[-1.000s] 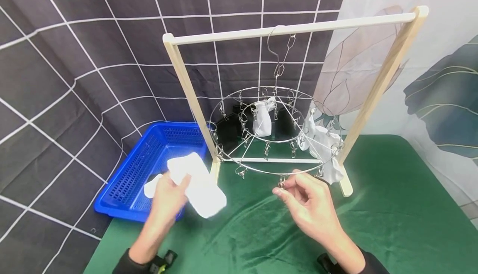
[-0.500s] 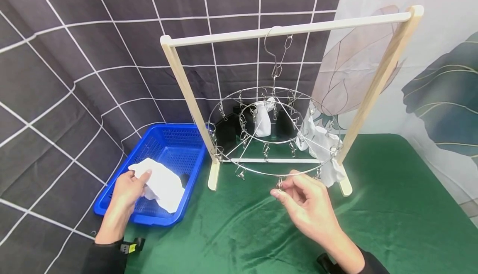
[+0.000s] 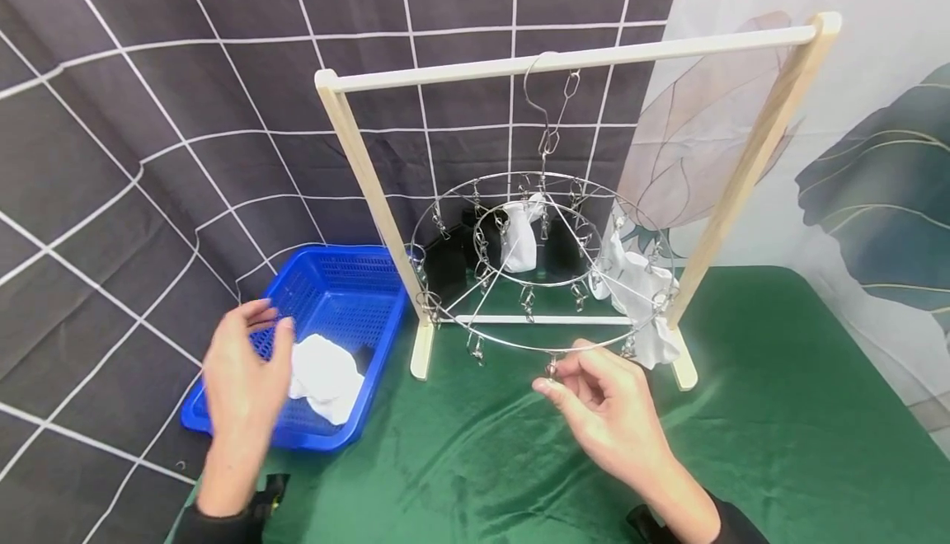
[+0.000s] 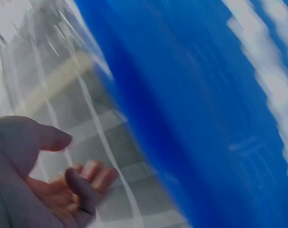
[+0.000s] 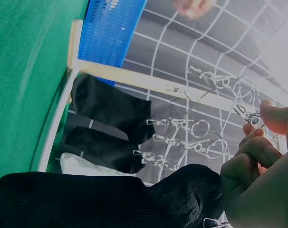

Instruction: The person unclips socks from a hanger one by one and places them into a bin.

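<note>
Left grip (image 3: 245,375): fingers and thumb apart, holding nothing, over the blue perforated basket's (image 3: 352,309) 8 o'clock side.
White cloth (image 3: 326,379): bunched inside that basket, at 3 o'clock from the left grip, the nearer of the two; long axis roughly 11 to 5 o'clock (a loose reading, given the crumpling).
Right grip (image 3: 601,383): thumb and fingers clamped on a metal clip (image 3: 552,367), at 6 o'clock on the round clip hanger (image 3: 544,285).
Cloth from clip: at 9 o'clock, well apart.

The basket (image 3: 358,313) with cloth (image 3: 325,377) inside stands left of the rack (image 3: 579,59).
</note>
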`<state>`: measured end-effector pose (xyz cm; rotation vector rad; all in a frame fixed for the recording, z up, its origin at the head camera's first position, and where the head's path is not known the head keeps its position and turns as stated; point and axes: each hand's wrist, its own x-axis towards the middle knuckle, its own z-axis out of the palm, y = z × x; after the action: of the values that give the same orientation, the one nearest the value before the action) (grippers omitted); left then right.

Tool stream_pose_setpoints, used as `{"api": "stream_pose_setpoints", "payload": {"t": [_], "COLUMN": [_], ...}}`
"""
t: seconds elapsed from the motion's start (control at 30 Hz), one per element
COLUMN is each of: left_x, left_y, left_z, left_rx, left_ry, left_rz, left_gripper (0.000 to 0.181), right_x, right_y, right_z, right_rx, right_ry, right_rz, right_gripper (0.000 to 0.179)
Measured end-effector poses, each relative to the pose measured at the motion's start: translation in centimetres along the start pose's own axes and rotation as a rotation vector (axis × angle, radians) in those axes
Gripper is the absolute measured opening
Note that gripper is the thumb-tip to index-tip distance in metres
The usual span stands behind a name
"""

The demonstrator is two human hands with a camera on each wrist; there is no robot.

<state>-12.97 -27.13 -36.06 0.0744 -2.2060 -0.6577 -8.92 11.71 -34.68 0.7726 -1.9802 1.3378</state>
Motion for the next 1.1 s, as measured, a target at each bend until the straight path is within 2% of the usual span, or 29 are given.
{"api": "stream_pose_setpoints", "payload": {"t": [0.13, 0.23, 0.3, 0.33, 0.4, 0.5, 0.6, 0.73, 0.9, 1.0, 1.1], "left_x": [-0.6, -0.5, -0.4, -0.5, -0.8, -1.7, -2.5, -2.9, -2.6, -2.4, -2.1], "left_y": [6.7, 11.9, 14.7, 15.9, 17.8, 19.5, 20.1, 19.7, 19.0, 18.6, 18.1], "left_z": [1.3, 1.5, 1.6, 1.7, 1.9, 2.6, 3.3, 3.9, 4.0, 4.0, 3.8], "left_rx": [-0.162, -0.283, -0.35, -0.372, -0.376, -0.332, -0.288, -0.288, -0.301, -0.309, -0.323], "left_ry": [0.058, 0.103, 0.116, 0.105, 0.067, 0.003, -0.028, -0.036, -0.048, -0.044, -0.023], "left_rz": [0.487, 0.802, 0.959, 1.016, 1.087, 1.102, 1.079, 1.039, 0.996, 0.977, 0.96], "left_gripper": [0.033, 0.029, 0.025, 0.024, 0.024, 0.025, 0.023, 0.024, 0.022, 0.024, 0.025], "right_x": [0.0, -0.1, -0.1, -0.1, 0.0, 0.0, -0.1, -0.1, -0.1, 0.1, 0.7], "right_y": [-0.1, -0.2, -0.3, -0.3, -0.4, -0.5, -0.5, -0.2, 0.4, 0.3, -0.1], "right_z": [0.2, 0.4, 0.4, 0.4, 0.3, 0.3, 0.4, 0.7, 0.5, 0.0, -0.8], "right_rx": [0.005, 0.009, 0.013, 0.011, 0.007, -0.004, -0.01, -0.047, -0.104, -0.136, -0.134], "right_ry": [0.002, 0.003, 0.001, 0.0, 0.0, 0.002, 0.007, 0.014, -0.014, -0.04, 0.0], "right_rz": [0.004, 0.0, -0.004, -0.005, -0.008, -0.018, -0.039, -0.101, -0.18, -0.271, -0.421], "right_gripper": [0.028, 0.029, 0.028, 0.028, 0.028, 0.028, 0.028, 0.025, 0.017, 0.017, 0.018]}}
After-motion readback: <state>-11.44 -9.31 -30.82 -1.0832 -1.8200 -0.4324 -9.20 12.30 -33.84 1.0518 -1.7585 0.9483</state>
